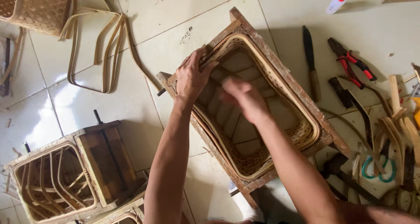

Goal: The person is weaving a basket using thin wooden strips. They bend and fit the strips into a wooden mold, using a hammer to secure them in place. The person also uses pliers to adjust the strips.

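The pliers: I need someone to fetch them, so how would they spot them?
Look right of the wooden frame holding the basket, among the tools on the tiled floor. The pliers lie beyond the dark knife; they alone have red handles.

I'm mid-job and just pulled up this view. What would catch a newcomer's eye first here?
First, the woven basket set in a rough wooden frame at centre. The left hand grips its rim at the upper left corner, while the right hand, blurred, reaches inside. Next, the tools on the tiled floor to the right, with red-handled pliers beside a dark knife, and a second wooden frame at lower left.
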